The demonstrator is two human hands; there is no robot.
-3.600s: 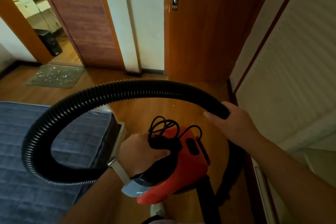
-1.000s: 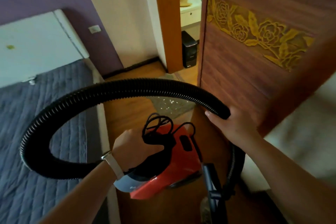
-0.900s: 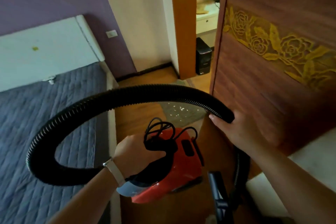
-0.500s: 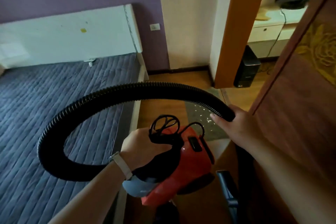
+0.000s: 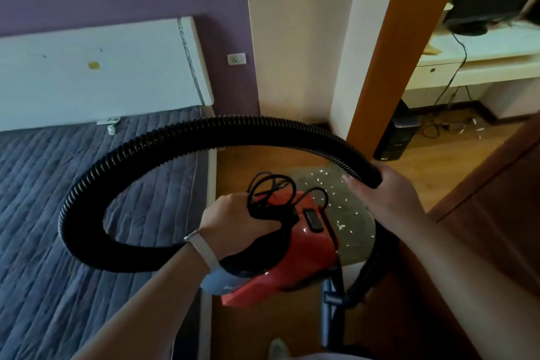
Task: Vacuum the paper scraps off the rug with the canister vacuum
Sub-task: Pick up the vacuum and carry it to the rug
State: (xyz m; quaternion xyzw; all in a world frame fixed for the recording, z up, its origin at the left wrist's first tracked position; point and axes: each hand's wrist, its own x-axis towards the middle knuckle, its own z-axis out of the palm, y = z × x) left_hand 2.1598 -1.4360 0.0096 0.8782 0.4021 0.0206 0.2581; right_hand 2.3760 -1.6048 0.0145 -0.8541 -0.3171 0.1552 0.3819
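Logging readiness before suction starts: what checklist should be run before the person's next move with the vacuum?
1. Left hand grips the canister vacuum by its handle: ok.
2. Right hand grips the hose: ok.
3. Power cord plugged in: not ok, it is bundled at the handle.
4. Wall socket appears free: ok.
5. Rug with paper scraps lies just ahead: ok.
6. Floor nozzle on the rug: cannot tell, out of view.

Blue quilted bed [image 5: 87, 199], white headboard [image 5: 102, 73], computer tower [image 5: 396, 137]
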